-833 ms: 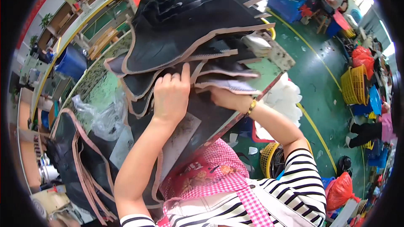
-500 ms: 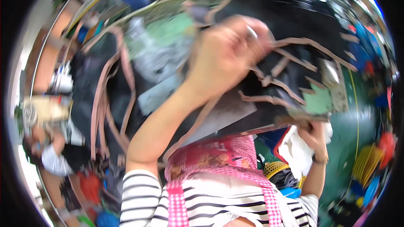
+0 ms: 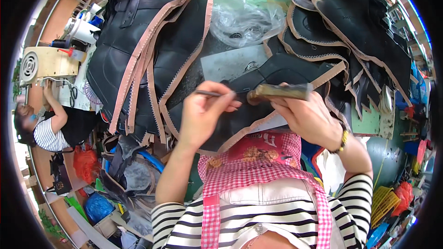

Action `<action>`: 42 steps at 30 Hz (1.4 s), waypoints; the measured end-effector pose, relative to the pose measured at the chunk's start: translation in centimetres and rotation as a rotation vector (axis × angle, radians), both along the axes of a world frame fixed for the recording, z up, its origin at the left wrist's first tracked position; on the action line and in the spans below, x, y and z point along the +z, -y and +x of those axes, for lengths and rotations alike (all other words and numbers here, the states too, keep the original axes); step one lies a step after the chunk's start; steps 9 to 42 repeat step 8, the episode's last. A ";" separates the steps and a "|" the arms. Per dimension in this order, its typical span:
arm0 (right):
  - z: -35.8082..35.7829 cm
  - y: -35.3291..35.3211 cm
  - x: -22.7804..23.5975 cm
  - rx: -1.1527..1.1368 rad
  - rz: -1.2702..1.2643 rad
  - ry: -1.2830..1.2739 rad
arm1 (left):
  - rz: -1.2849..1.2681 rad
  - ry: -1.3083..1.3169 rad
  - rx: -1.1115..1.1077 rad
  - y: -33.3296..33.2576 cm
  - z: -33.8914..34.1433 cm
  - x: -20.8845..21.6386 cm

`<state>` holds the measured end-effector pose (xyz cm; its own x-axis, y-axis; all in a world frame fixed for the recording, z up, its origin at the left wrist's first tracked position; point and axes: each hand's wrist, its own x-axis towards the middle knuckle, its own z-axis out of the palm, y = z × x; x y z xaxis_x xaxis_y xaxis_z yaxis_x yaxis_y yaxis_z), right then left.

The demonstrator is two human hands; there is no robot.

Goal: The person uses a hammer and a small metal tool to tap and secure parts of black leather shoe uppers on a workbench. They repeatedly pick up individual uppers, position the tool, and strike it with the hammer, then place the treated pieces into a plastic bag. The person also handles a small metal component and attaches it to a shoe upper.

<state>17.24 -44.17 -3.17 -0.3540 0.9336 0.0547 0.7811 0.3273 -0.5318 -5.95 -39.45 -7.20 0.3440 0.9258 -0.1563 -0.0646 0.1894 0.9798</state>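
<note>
My left hand (image 3: 206, 113) is closed in a pinch around a slim dark rod (image 3: 207, 93), held nearly level with its tip pointing right. Facing it, my right hand (image 3: 311, 120) grips a brown, block-shaped tool that looks like a hammer (image 3: 284, 91). Its rounded end is close to the rod's tip; whether they touch I cannot tell. Below both hands lies a black leather-like piece (image 3: 288, 70) with a tan edge strip. A grey plate (image 3: 228, 63) lies beyond my left hand, partly under the black piece.
Black pieces with zigzag tan edging are piled at the left (image 3: 182, 50) and right (image 3: 364, 27) of the table. Clear plastic bags (image 3: 249, 23) lie at the back. Someone in a striped top (image 3: 54, 131) works at a bench on the left; a yellow basket (image 3: 384, 203) stands lower right.
My left hand has come down and leftward from over the table. My right hand has moved from the table's right front edge to above the black piece, now holding the brown tool.
</note>
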 end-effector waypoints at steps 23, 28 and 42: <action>-0.5 -0.2 1.0 -0.046 -0.396 -0.117 | 0.105 -0.203 -0.014 -1.3 0.7 -3.1; -0.5 -0.2 1.0 -0.046 -0.396 -0.117 | 0.105 -0.203 -0.014 -1.3 0.7 -3.1; -0.5 -0.2 1.0 -0.046 -0.396 -0.117 | 0.105 -0.203 -0.014 -1.3 0.7 -3.1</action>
